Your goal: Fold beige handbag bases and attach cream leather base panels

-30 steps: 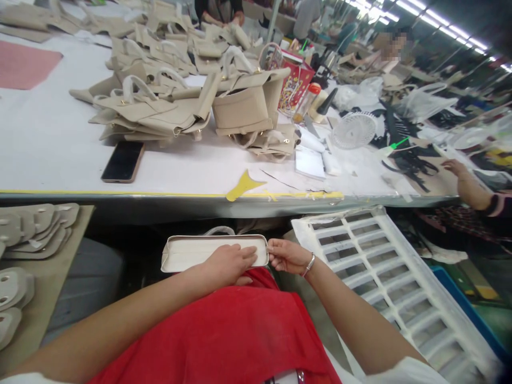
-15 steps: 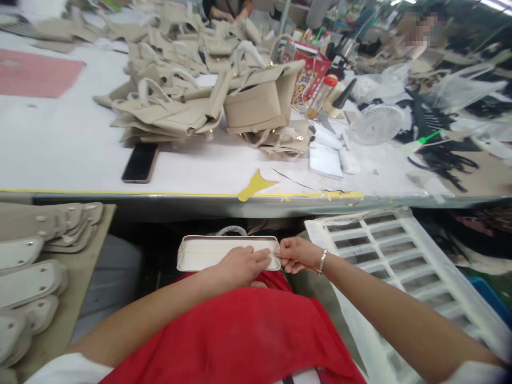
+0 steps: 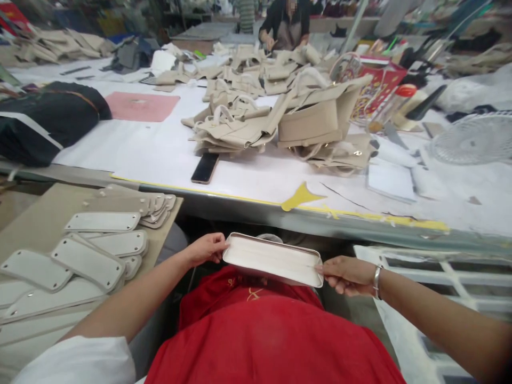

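Note:
A cream-coloured bag (image 3: 274, 260) rests over my lap, its long rectangular base facing me and edged with a thin dark line. Part of a pale handle (image 3: 269, 237) shows behind it. My left hand (image 3: 208, 249) pinches the bag's left end. At the opposite end, my right hand (image 3: 344, 274) grips the corner, thumb on the face of the base. Stacks of cream base panels with metal studs (image 3: 90, 261) lie on a board to my left, apart from my left hand.
Ahead runs a white worktable (image 3: 248, 184) with piled beige bags (image 3: 236, 125), a phone (image 3: 205, 168), a yellow cut piece (image 3: 301, 196) and a white fan (image 3: 476, 137). A white slatted rack (image 3: 444, 282) stands at my right. Another person (image 3: 286, 26) works across the table.
My left hand has moved from the middle of the base to its left end. The bag now slants down to the right. My view has turned left.

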`<state>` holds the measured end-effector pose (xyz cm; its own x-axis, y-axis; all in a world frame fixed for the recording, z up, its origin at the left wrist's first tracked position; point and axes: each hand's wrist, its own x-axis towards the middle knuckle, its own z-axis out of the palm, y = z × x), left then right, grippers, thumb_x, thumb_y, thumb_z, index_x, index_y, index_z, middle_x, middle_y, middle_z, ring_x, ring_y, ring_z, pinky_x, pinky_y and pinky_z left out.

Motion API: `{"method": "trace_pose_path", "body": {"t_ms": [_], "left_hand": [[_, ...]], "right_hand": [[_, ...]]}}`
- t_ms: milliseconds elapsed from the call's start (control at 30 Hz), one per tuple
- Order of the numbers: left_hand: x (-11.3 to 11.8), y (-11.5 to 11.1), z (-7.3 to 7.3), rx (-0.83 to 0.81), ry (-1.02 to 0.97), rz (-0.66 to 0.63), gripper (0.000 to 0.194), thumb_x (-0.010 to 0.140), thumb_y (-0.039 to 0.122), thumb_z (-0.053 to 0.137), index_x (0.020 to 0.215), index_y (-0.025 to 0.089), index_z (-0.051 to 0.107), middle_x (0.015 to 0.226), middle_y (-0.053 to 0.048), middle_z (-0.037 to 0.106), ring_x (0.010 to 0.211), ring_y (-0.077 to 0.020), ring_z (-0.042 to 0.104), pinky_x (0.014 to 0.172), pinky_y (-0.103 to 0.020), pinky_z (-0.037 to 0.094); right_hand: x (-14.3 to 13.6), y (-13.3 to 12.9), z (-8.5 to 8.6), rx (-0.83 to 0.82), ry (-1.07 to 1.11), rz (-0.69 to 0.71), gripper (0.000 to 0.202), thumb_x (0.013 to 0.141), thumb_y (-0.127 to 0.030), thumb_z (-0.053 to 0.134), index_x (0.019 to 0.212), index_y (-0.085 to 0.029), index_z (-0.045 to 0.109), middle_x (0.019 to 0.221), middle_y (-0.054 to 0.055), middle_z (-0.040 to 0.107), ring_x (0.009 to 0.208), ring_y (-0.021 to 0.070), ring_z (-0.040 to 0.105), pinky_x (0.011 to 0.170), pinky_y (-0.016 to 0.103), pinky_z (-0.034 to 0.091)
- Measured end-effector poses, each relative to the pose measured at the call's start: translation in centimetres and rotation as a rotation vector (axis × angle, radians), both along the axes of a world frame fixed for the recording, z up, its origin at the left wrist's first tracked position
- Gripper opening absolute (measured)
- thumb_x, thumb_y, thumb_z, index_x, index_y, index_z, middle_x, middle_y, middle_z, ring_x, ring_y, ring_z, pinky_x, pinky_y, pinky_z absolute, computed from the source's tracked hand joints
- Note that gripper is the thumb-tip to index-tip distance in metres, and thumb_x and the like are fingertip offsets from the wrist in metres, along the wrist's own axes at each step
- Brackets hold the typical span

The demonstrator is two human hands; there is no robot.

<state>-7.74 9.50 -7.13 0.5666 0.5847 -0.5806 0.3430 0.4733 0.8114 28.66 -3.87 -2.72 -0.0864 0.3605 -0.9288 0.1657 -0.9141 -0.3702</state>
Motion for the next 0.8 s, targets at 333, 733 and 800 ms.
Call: {"method": "trace_pose_path", "body": {"t_ms": [333, 733, 800], "left_hand": [[0.6, 0.7, 0.7, 0.151, 0.181, -0.187, 0.044, 0.072, 0.057, 0.055, 0.067, 0.019, 0.032, 0.055, 0.006, 0.045, 0.051, -0.0099, 0.047, 0.046, -0.022, 0.045], [12.0, 0.4, 5.0, 0.877, 0.026, -0.616, 0.045, 0.074, 0.031, 0.057, 0.117, 0.019, 0.053, 0.104, -0.005, 0.064, 0.090, -0.0180, 0.060, 0.080, -0.025, 0.044], [13.9, -0.1, 4.9, 0.867, -0.019, -0.691, 0.038, 0.075, 0.025, 0.055, 0.112, 0.021, 0.059, 0.098, -0.003, 0.067, 0.084, -0.0173, 0.062, 0.075, -0.023, 0.045]], "right_hand": [[-0.4, 0.0, 0.2, 0.119, -0.104, -0.023, 0.039, 0.066, -0.045, 0.071, 0.064, -0.016, 0.045, 0.052, -0.003, 0.055, 0.038, 0.0046, 0.049, 0.029, 0.012, 0.029], [-0.3, 0.6, -0.4, 1.171, -0.587, 0.436, 0.031, 0.077, -0.029, 0.061, 0.104, -0.015, 0.057, 0.090, 0.007, 0.062, 0.074, 0.0132, 0.057, 0.070, 0.025, 0.046], [-0.9, 0.4, -0.5, 1.260, -0.685, 0.601, 0.021, 0.084, -0.027, 0.051, 0.099, -0.016, 0.061, 0.089, 0.008, 0.062, 0.078, 0.0146, 0.057, 0.071, 0.026, 0.044]]}}
